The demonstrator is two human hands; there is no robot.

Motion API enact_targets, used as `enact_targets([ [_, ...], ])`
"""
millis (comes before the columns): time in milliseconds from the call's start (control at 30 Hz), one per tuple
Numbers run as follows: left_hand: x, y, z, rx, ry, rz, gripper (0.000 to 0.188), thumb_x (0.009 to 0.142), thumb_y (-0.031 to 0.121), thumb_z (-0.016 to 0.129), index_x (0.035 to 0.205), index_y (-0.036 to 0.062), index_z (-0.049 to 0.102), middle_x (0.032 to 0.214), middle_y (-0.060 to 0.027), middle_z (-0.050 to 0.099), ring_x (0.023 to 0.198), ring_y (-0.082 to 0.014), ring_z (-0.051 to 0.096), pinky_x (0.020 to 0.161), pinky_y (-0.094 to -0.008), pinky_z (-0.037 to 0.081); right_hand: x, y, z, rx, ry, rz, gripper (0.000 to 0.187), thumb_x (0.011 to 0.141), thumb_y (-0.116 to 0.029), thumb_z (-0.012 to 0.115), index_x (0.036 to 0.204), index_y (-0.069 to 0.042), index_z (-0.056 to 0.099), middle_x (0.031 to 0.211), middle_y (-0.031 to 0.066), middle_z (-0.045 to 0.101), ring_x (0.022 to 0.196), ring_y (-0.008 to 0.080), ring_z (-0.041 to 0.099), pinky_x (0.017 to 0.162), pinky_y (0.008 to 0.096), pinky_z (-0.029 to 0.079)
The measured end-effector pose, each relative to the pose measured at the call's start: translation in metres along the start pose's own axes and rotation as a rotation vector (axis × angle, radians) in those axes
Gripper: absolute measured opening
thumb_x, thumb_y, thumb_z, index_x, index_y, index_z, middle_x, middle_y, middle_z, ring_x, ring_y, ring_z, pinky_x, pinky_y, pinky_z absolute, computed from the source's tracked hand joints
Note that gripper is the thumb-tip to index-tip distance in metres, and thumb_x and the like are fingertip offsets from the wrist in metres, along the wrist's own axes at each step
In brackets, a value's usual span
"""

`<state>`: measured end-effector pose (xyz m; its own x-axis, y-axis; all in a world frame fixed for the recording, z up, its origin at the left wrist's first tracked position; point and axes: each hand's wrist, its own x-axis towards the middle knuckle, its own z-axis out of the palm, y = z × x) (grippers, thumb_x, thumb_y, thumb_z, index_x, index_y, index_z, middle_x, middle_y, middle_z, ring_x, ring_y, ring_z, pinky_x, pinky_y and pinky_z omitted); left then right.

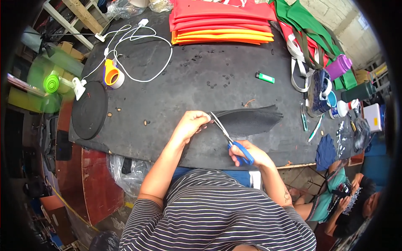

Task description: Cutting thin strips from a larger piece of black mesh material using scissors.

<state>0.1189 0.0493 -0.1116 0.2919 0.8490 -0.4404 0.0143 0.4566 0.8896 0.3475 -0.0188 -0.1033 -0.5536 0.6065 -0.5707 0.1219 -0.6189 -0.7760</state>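
My left hand (192, 124) is closed in a pinch at the left end of a black mesh fabric piece (253, 122). The fabric lies on the dark table and looks layered, its right end fanned out. In my right hand (252, 153) are scissors (222, 129) with blue handles, fingers through the loops. Their slim metal blades point up and left, with the tips beside my left fingertips at the fabric's end. The exact spot between blades and fabric is too small to make out.
A stack of red and orange fabric (222, 25) lies at the back. A black webbing coil (89, 110), tape dispenser (113, 75) and white cable (144, 79) are left. A green lighter (265, 78) and bottles (341, 109) stand right. Another person (351, 196) sits at lower right.
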Motion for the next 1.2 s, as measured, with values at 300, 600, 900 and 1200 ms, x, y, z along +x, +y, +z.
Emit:
enact_targets([
  [300,-0.004,0.003,0.005,-0.026,0.002,0.016,0.014,0.078,0.012,0.056,0.080,0.0020,0.065,0.063,0.0005,0.056,0.052,-0.0035,0.044,0.044,-0.0171,0.029,0.009,0.001,0.004,-0.004,0.033,-0.089,0.041,0.081,-0.044,0.058,0.078,-0.003,0.052,0.062,0.0025,0.053,0.052,0.0090,0.051,0.049,0.0209,0.041],
  [600,-0.006,0.004,0.005,-0.028,-0.023,0.032,0.016,0.079,0.018,0.060,0.082,0.0038,0.066,0.075,0.0010,0.063,0.058,-0.0033,0.047,0.047,-0.0166,0.032,0.010,0.005,0.011,0.081,0.070,-0.162,0.035,0.080,-0.039,0.061,0.074,-0.007,0.050,0.059,-0.0008,0.050,0.049,0.0059,0.048,0.045,0.0178,0.037],
  [900,-0.011,0.008,0.004,-0.036,-0.006,0.056,0.015,0.079,0.018,0.058,0.082,0.0041,0.065,0.075,0.0004,0.063,0.059,-0.0035,0.048,0.048,-0.0169,0.034,0.007,0.001,0.018,0.060,0.148,-0.101,0.031,0.081,-0.034,0.062,0.074,-0.005,0.052,0.055,-0.0001,0.049,0.043,0.0061,0.046,0.039,0.0177,0.036],
  [1200,-0.015,0.007,0.014,-0.049,0.079,0.182,0.012,0.080,0.010,0.057,0.077,-0.0010,0.061,0.066,-0.0018,0.059,0.058,-0.0055,0.050,0.052,-0.0190,0.039,0.010,0.009,0.021,-0.024,0.108,-0.207,0.040,0.079,-0.045,0.061,0.079,-0.006,0.049,0.062,-0.0007,0.049,0.051,0.0047,0.048,0.047,0.0175,0.038],
])
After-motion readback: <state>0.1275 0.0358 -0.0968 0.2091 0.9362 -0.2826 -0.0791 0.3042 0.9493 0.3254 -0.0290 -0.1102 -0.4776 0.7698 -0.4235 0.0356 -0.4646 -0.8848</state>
